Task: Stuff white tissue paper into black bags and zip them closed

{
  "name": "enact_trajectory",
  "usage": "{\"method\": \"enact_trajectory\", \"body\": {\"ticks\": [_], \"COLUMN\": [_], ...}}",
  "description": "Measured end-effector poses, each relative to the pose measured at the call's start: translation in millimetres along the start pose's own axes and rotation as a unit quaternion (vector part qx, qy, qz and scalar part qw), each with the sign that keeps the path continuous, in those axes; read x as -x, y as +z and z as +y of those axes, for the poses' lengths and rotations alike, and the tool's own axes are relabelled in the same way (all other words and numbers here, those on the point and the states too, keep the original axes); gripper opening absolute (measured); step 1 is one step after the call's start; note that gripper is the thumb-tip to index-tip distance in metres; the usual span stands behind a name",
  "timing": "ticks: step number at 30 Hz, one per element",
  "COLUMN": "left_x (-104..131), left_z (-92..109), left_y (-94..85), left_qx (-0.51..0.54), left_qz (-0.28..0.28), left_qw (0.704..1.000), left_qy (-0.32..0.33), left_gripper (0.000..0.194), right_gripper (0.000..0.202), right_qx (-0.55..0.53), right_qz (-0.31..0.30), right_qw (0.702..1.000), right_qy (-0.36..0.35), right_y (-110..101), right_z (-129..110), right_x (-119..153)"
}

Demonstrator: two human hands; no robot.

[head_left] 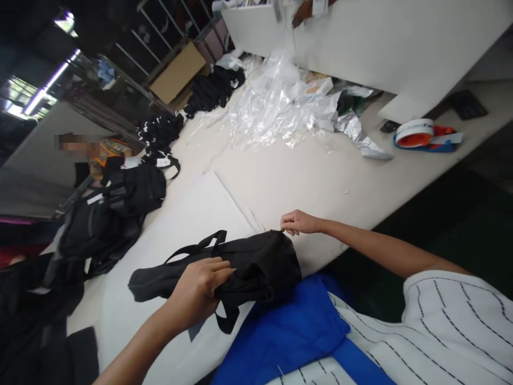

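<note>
A long black fabric bag [256,256] with webbing handles lies on its side near the table's front edge. My left hand [204,289] is closed on the middle of the bag, fingers gripping the cloth. One handle loop stands up behind that hand, and another strap hangs down in front of it. At the bag's right top corner, my right hand [297,222] is pinched at the end of the zipper. What it holds looks like the zipper pull, mostly covered by the fingertips. A blue apron [288,331] touches the bag's near side.
White sheets [192,208] lie under the bag. Black bags [116,208] are piled along the left, with black bundles [212,88] farther back. Crumpled clear plastic [276,101] spreads at the rear. A tape dispenser [425,136] sits at right. Another person [108,155] is across the table.
</note>
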State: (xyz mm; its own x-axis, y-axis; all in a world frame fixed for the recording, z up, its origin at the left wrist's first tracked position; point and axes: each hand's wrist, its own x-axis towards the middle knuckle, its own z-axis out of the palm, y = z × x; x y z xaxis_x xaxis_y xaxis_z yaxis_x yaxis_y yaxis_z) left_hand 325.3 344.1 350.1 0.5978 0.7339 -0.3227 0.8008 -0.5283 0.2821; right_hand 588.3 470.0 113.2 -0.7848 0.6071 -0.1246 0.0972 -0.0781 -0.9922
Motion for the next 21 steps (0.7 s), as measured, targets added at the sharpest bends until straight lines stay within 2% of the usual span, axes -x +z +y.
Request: {"method": "enact_trajectory", "body": {"ticks": [2, 4, 7, 9, 11, 14, 18, 19, 21], "left_x": [-0.6, -3.0, -5.4, -4.8, -3.6, -5.4, -15.4, -18.2, -25.0], "left_z": [0.0, -0.2, -2.1, -4.3, -6.6, -10.2, -8.0, -5.3, 0.2], "left_y": [0.4, 0.1, -0.8, 0.6, 5.5, 17.9, 31.5, 33.8, 39.6], "left_qx": [0.011, 0.019, 0.036, 0.054, 0.077, 0.125, 0.202, 0.219, 0.246], "left_qz": [-0.011, -0.017, -0.02, -0.012, 0.014, 0.065, 0.131, 0.142, 0.156], "left_qw": [1.0, 0.999, 0.999, 0.998, 0.997, 0.99, 0.97, 0.964, 0.955], "left_qy": [0.018, 0.024, 0.026, 0.023, 0.015, 0.0, -0.033, -0.043, -0.058], "left_gripper": [0.023, 0.024, 0.023, 0.022, 0.02, 0.018, 0.018, 0.018, 0.019], "right_gripper": [0.027, 0.024, 0.023, 0.019, 0.017, 0.021, 0.031, 0.035, 0.039], "right_qx": [0.016, 0.124, 0.334, 0.415, 0.451, 0.43, 0.24, 0.197, 0.178], "right_qz": [-0.028, -0.052, -0.066, -0.06, -0.044, 0.011, 0.129, 0.175, 0.298], "right_qw": [0.999, 0.99, 0.935, 0.903, 0.889, 0.902, 0.962, 0.965, 0.937], "right_qy": [-0.006, -0.048, -0.103, -0.096, -0.068, -0.027, -0.006, 0.008, 0.047], "right_y": [-4.9, -9.7, -10.7, -6.7, -1.5, 5.0, 24.5, 33.6, 52.9], "right_z": [-5.6, -14.5, -24.0, -22.9, -15.6, 1.4, 17.8, 21.0, 32.1], "right_x": [-6.5, -10.1, -10.1, -8.4, -6.5, -2.4, 6.0, 7.3, 6.6]}}
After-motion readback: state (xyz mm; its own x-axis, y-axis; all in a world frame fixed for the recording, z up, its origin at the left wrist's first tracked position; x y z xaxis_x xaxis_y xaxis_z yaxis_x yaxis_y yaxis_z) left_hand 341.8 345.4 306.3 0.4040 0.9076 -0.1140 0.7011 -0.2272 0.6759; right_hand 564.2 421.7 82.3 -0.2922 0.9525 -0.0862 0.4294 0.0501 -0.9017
